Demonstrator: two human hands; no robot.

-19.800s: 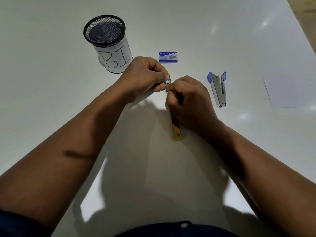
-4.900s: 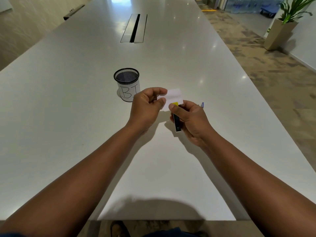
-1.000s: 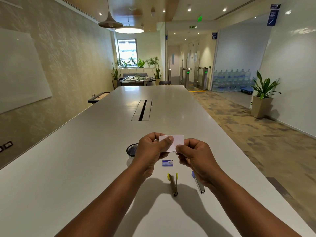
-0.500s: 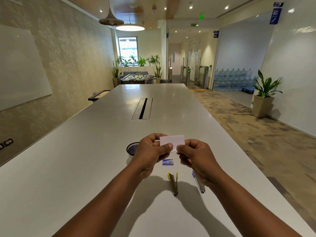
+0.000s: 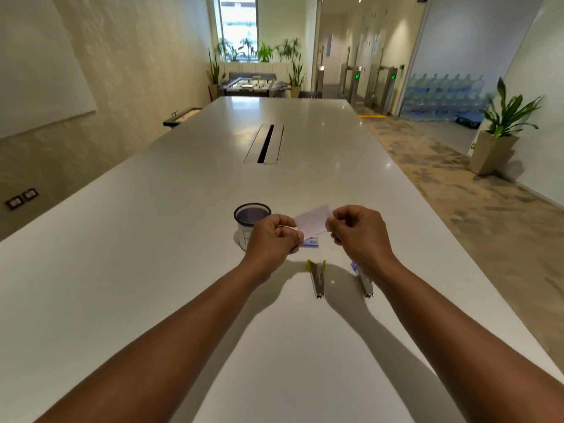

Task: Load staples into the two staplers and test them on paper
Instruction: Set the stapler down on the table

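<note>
A mesh cup (image 5: pixel 252 218) is standing on the white worktop (image 5: pixel 152 239) at ten o'clock from the left hand (image 5: pixel 272 239). That hand's grip is pinching the left edge of a small paper (image 5: pixel 314 222), which both hands are holding above the worktop. A staple box (image 5: pixel 311 242) is lying just under the paper. At six o'clock from it a yellow stapler (image 5: pixel 316 277) is lying on the worktop. The right hand (image 5: pixel 355 232) is pinching the paper's right edge. A blue stapler (image 5: pixel 363 280) is lying partly under the right wrist.

Two staplers (image 5: pixel 316 278) (image 5: pixel 363 280), one paper (image 5: pixel 314 225), one staple box (image 5: pixel 311 242), one mesh cup (image 5: pixel 252 215)
</note>
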